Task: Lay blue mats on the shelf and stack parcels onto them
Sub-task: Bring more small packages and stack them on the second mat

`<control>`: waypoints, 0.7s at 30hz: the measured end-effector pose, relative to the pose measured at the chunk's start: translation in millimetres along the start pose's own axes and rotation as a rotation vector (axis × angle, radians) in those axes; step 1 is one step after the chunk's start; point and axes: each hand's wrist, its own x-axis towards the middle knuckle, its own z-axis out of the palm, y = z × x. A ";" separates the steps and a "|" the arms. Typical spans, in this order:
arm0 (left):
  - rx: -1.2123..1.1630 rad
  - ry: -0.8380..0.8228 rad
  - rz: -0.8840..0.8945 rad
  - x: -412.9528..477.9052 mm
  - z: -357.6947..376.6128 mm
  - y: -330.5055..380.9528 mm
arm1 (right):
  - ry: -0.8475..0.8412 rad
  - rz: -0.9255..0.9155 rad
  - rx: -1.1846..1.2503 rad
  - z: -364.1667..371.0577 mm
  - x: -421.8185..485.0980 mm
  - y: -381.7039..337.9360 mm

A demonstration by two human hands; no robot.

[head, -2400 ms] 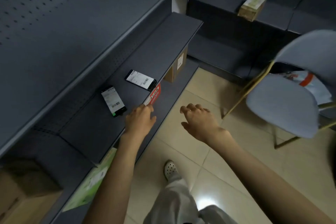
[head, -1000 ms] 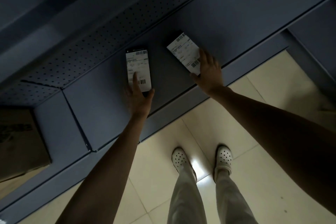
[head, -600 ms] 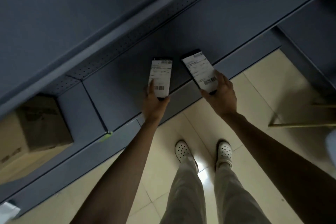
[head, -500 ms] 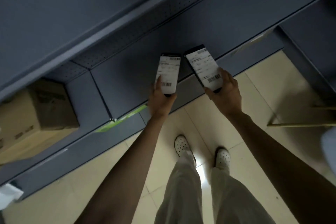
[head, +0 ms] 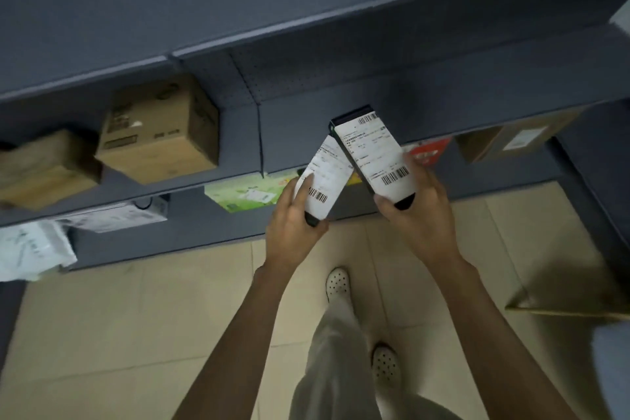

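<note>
Black, stiff, seemingly light slim parcels: left hand (head: pixel 295 218) grasps one (head: pixel 324 181), right hand (head: pixel 417 215) another (head: pixel 373 153), by their lower ends.

Our two forearms outstretched, left hand (head: pixel 294 228) and right hand (head: pixel 417 215) each closed around something flat.

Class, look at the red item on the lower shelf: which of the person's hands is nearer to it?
Right. The right hand sits just beside the red item; the left hand is farther off.
</note>
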 end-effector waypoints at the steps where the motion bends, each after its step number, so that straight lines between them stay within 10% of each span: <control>1: 0.007 0.044 -0.020 -10.8 -15.3 -3.7 | -0.014 -0.046 -0.003 -2.2 -2.7 -15.2; 21: 0.092 0.818 -0.337 -107.3 -328.1 -207.6 | -0.329 -0.718 0.108 175.0 -46.4 -361.6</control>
